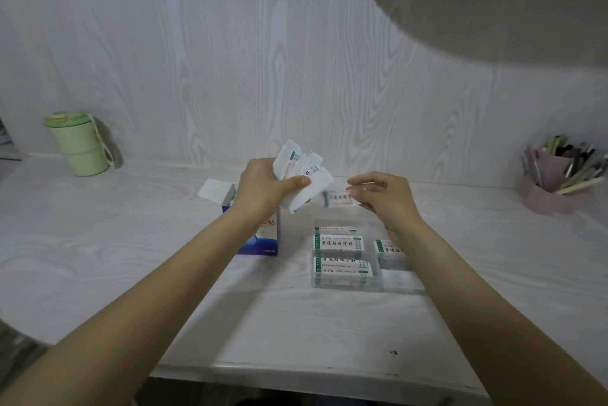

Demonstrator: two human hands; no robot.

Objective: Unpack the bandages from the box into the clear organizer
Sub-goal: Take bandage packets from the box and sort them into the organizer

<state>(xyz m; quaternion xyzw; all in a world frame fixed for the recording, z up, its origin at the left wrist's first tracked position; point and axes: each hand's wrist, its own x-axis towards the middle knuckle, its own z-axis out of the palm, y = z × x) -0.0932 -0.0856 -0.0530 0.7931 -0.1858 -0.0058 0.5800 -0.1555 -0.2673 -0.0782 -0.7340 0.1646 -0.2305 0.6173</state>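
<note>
Single white paper-wrapped bandage (339, 200) pinched level in right hand (383, 198), long axis left-right, directly above clear plastic organizer (348, 284); remaining fanned bandage stack (301, 172) gripped by left hand (263, 185) beside open blue-and-white box (260, 238)

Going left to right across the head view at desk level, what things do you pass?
Green cup → blue box → left hand holding a fan of bandages → right hand pinching a single bandage → pink pen holder.
</note>
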